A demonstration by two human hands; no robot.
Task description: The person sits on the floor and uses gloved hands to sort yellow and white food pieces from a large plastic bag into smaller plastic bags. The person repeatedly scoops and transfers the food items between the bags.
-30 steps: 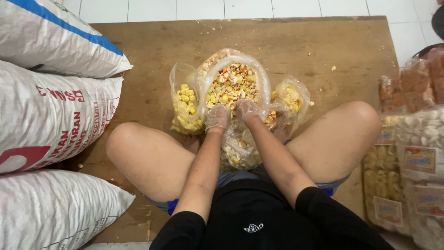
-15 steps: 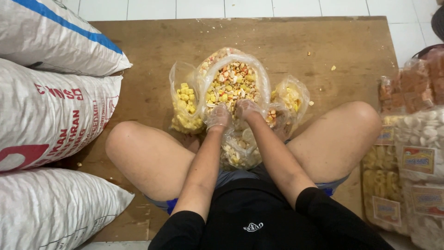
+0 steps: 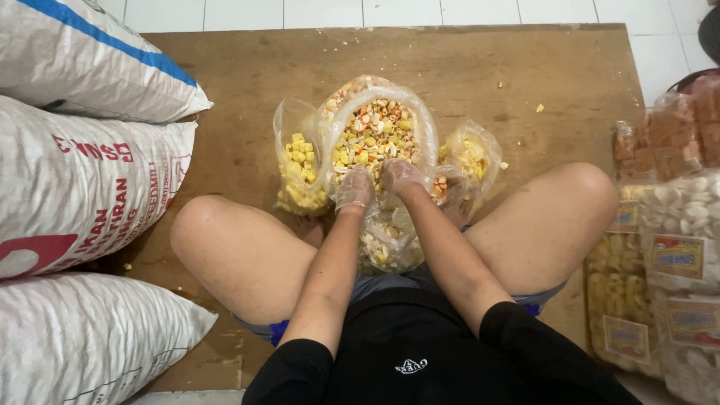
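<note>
Hands (image 3: 376, 184) at clear snack bag (image 3: 375, 131)

Three white woven sacks (image 3: 82, 180) lie stacked at left, the top one blue-striped, the middle red-printed. At right stand clear snack packets (image 3: 667, 285) bearing yellow-and-red labels (image 3: 675, 255), seemingly rectangular.

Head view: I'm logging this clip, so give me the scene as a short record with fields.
left hand: in a clear glove, at the near rim of the mixed-snack bag
right hand: gloved, at the same rim
beside it: bag of yellow pieces
surface: wooden board
left side: white sacks
right side: packed snack bags
</note>
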